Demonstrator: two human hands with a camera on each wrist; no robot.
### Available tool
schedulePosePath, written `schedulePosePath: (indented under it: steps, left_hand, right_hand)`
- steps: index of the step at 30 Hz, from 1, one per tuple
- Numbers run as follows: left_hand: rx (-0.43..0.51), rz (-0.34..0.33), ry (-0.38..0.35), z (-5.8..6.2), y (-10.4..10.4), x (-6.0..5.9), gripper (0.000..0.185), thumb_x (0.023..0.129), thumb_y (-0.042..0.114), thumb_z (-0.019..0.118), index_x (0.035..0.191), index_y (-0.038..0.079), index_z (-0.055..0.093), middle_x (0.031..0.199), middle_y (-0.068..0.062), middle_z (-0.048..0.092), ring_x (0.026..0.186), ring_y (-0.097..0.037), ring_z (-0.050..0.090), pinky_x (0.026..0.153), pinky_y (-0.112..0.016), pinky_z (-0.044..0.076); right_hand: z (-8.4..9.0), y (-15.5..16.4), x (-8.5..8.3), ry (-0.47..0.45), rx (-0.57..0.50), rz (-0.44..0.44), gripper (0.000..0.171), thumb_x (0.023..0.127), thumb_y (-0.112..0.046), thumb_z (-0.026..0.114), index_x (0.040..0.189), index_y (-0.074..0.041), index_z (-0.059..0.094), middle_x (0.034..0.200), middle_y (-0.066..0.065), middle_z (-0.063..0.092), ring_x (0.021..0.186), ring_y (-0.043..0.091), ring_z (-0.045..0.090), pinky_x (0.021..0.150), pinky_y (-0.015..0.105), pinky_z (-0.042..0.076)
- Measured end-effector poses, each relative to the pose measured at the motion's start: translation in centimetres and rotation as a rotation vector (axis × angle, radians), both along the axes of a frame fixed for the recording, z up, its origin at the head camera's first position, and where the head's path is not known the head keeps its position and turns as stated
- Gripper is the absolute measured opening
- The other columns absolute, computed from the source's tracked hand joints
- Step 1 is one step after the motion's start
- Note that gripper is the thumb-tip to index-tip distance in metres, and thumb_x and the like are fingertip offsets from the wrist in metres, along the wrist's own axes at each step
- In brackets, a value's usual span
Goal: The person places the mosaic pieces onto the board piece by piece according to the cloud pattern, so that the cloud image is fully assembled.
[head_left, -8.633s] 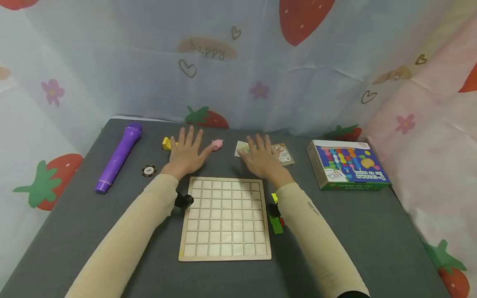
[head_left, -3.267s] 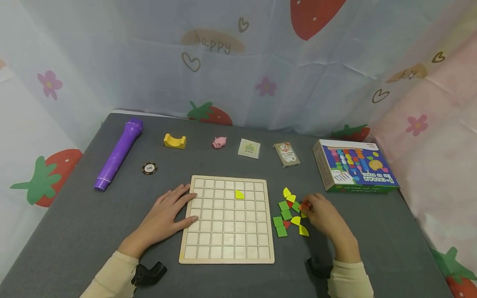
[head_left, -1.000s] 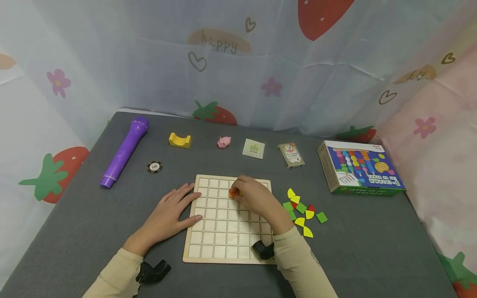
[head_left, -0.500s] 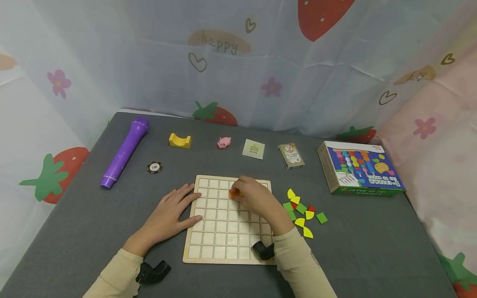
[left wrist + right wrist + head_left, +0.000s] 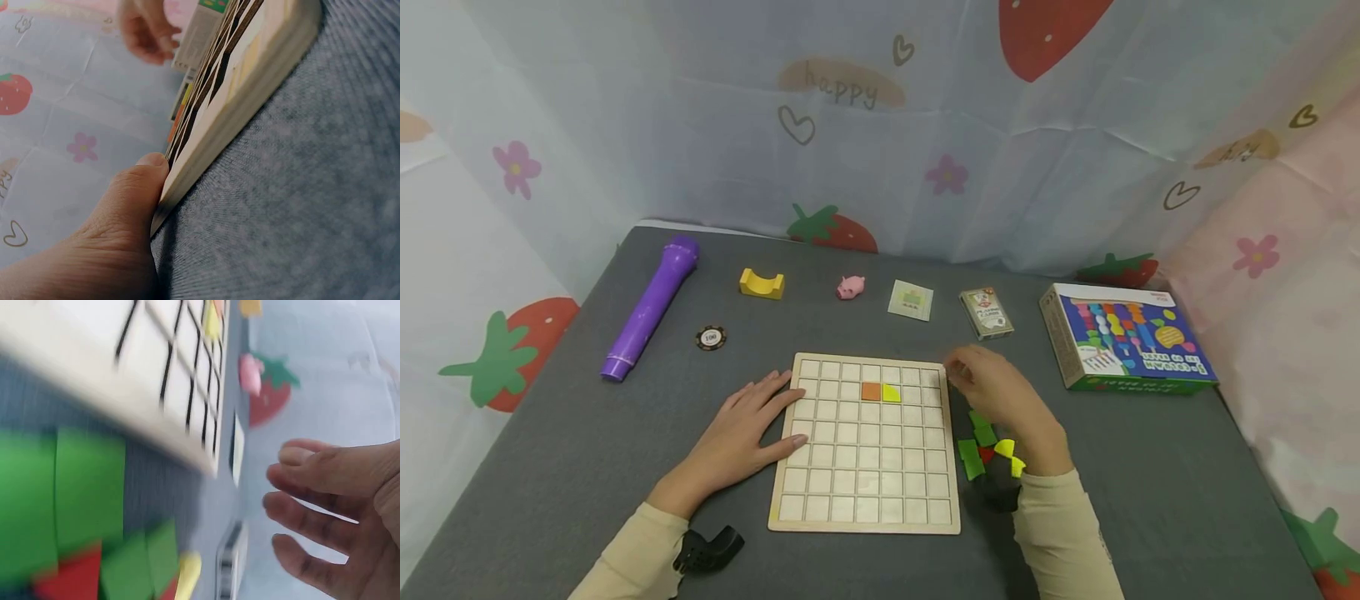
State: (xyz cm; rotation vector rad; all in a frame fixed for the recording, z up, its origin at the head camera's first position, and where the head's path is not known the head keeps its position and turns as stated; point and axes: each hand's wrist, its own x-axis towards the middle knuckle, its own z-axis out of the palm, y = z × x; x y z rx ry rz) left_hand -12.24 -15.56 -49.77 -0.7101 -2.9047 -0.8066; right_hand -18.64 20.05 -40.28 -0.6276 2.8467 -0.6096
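Observation:
A pale wooden grid board (image 5: 857,458) lies on the grey table. An orange square tile (image 5: 871,391) sits in one of its cells, directly left of a yellow quarter-round tile (image 5: 891,393). My left hand (image 5: 733,442) lies with fingers spread at the board's left edge, thumb and fingertips on the frame; in the left wrist view the thumb (image 5: 134,187) touches the edge. Past the upper right corner, my right hand (image 5: 1000,387) hovers with loosely bent fingers, holding nothing. Beneath it are green tiles (image 5: 971,459), a red tile (image 5: 987,454) and yellow tiles (image 5: 1004,448), partly hidden.
Along the back stand a purple microphone (image 5: 651,308), a yellow arched block (image 5: 762,284), a pink pig figure (image 5: 851,287), a pattern card (image 5: 911,300), a playing-card box (image 5: 987,313) and a colourful game box (image 5: 1127,337). A poker chip (image 5: 711,337) lies left.
From the tile pile, my right hand brought the orange tile to the board, released it left of the yellow one, then moved right, off the board. My left hand stays at the edge.

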Motion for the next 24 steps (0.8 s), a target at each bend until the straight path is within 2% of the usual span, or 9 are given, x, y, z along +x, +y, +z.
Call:
schedulePosePath:
  steps: [4, 8, 13, 16, 24]
  left_hand:
    - [0.003, 0.0, 0.001, 0.0, 0.0, 0.0, 0.066, 0.09, 0.053, 0.059, 0.145, 0.019, 0.044, 0.155, -0.01, 0.031, 0.144, -0.031, 0.026, 0.113, -0.053, 0.02]
    - [0.002, 0.002, 0.002, 0.0, 0.0, 0.1, 0.066, 0.09, 0.053, 0.06, 0.145, 0.019, 0.043, 0.155, -0.01, 0.03, 0.144, -0.03, 0.026, 0.113, -0.053, 0.019]
    - [0.004, -0.002, 0.005, 0.0, 0.0, 0.0, 0.066, 0.09, 0.053, 0.059, 0.145, 0.019, 0.043, 0.155, -0.01, 0.03, 0.144, -0.03, 0.026, 0.114, -0.052, 0.02]
    - [0.007, -0.007, 0.004, -0.1, 0.1, 0.1, 0.066, 0.09, 0.053, 0.059, 0.144, 0.019, 0.044, 0.155, -0.01, 0.031, 0.143, -0.031, 0.026, 0.113, -0.052, 0.02]
    - [0.013, 0.007, 0.021, -0.2, 0.0, 0.1, 0.065, 0.09, 0.053, 0.059, 0.144, 0.019, 0.045, 0.154, -0.01, 0.032, 0.143, -0.031, 0.027, 0.113, -0.052, 0.02]
  right_hand:
    - [-0.2, 2.6, 0.1, -0.041, 0.007, -0.093, 0.026, 0.093, -0.004, 0.059, 0.12, 0.0, 0.06, 0.115, 0.014, 0.061, 0.1, 0.03, 0.061, 0.085, 0.045, 0.053]
    - [-0.8, 4.1, -0.1, -0.066, 0.046, -0.131, 0.028, 0.093, -0.006, 0.061, 0.12, 0.001, 0.059, 0.113, 0.016, 0.059, 0.1, 0.031, 0.059, 0.087, 0.048, 0.051]
    - [-1.8, 4.5, -0.3, -0.107, 0.089, -0.146, 0.026, 0.091, -0.01, 0.064, 0.114, 0.001, 0.059, 0.102, 0.014, 0.057, 0.089, 0.026, 0.054, 0.083, 0.046, 0.049]
    - [-2.3, 4.5, -0.3, -0.123, 0.087, -0.151, 0.026, 0.09, -0.009, 0.065, 0.113, 0.002, 0.058, 0.1, 0.014, 0.057, 0.088, 0.026, 0.053, 0.082, 0.046, 0.049]
    - [-2.8, 4.1, -0.6, -0.1, 0.06, -0.13, 0.024, 0.09, -0.01, 0.067, 0.108, 0.004, 0.059, 0.094, 0.013, 0.059, 0.083, 0.024, 0.056, 0.077, 0.044, 0.05]
